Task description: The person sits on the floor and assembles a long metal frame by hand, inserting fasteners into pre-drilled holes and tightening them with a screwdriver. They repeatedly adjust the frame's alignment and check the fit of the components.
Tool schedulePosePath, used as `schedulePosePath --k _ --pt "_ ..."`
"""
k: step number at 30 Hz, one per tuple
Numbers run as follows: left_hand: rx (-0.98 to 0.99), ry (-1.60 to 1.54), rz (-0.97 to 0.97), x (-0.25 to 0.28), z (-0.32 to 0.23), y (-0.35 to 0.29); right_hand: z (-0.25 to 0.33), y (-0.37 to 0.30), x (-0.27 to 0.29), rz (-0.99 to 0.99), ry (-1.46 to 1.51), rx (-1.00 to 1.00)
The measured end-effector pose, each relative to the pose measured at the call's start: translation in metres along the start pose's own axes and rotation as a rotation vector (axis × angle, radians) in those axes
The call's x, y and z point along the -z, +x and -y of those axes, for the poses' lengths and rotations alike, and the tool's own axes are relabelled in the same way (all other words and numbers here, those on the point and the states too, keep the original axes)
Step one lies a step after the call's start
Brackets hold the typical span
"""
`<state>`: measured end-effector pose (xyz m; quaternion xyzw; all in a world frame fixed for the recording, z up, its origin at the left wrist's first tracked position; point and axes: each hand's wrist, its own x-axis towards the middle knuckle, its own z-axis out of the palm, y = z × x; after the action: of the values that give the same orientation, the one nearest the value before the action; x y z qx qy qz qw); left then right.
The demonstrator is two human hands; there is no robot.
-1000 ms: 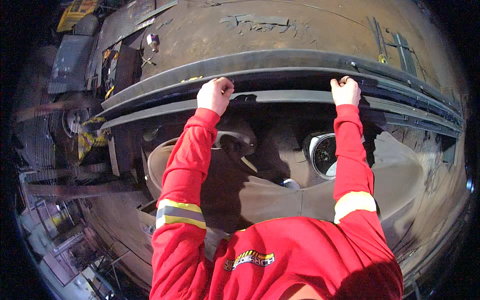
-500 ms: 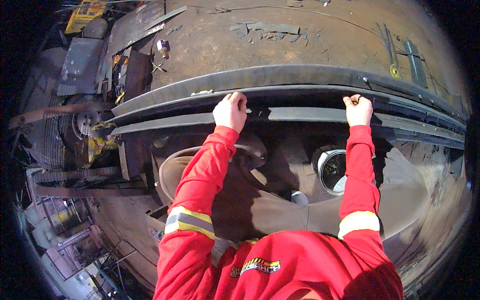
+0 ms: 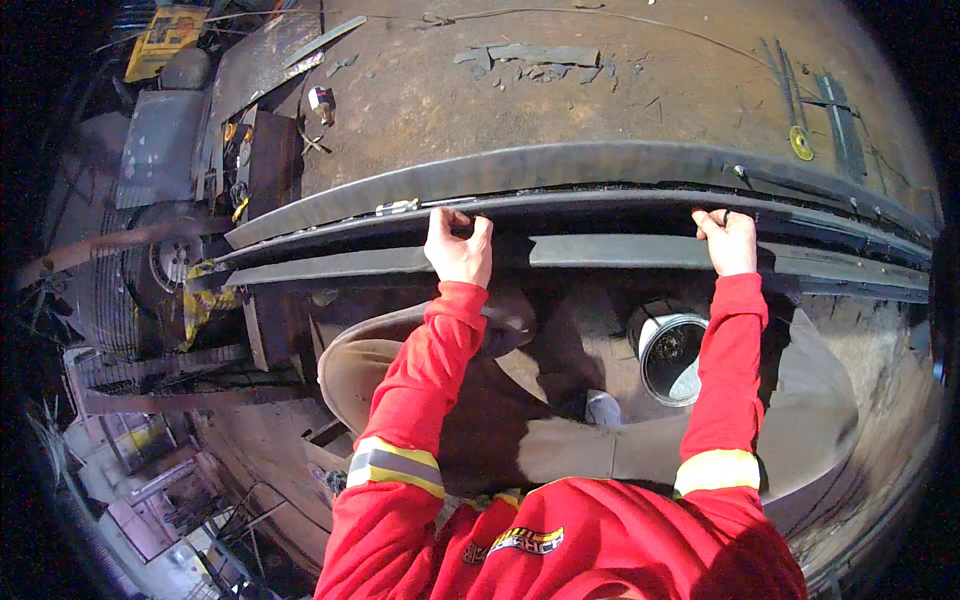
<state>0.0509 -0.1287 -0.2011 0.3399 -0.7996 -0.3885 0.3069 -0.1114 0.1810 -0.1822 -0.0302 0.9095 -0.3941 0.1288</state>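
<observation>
Running across the middle of the view from nine o'clock to three o'clock, a long dark steel beam (image 3: 600,165) lies on the rusty floor plate (image 3: 560,100), with a second, narrower rail (image 3: 620,250) just below it and a shadowed slot between the two. Both hands reach up to that slot. The left hand (image 3: 458,247) sits a little left of centre, back of the hand upward, fingers curled over the lower lip of the beam and the thumb spread apart toward one o'clock, so the hand hooks the edge rather than closing fully round it. The right hand (image 3: 726,242) is at about two o'clock from centre, fingers also bent over the same edge and pressed together, gripping the steel; a dark ring shows on one finger. Both arms are stretched nearly straight in red sleeves with grey and yellow reflective bands, coming in from six o'clock. Between the forearms, below the rail, stands a round tin (image 3: 672,352) with a pale rim, near the right sleeve. At ten o'clock lie dark metal plates (image 3: 250,70) and a yellow object (image 3: 165,28), and at one o'clock a small yellow disc (image 3: 801,143) rests on the floor plate
</observation>
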Motion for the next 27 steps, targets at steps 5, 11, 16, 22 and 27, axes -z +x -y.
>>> schedulePosePath --k 5,11,16,22,27 --pt "0.137 0.102 0.143 0.012 -0.022 0.008 0.028 -0.013 0.009 -0.14 -0.414 0.028" --pt "0.267 -0.125 0.693 0.05 -0.062 0.006 0.111 -0.061 -0.035 0.101 0.206 0.432" --pt "0.362 -0.367 0.773 0.028 -0.082 -0.006 0.131 -0.1 -0.103 0.234 0.354 0.473" --pt "0.436 -0.377 0.771 0.027 -0.091 -0.009 0.116 -0.094 -0.12 0.236 0.382 0.474" --pt "0.389 -0.313 0.766 0.023 -0.1 -0.009 0.114 -0.092 -0.117 0.305 0.524 0.428"
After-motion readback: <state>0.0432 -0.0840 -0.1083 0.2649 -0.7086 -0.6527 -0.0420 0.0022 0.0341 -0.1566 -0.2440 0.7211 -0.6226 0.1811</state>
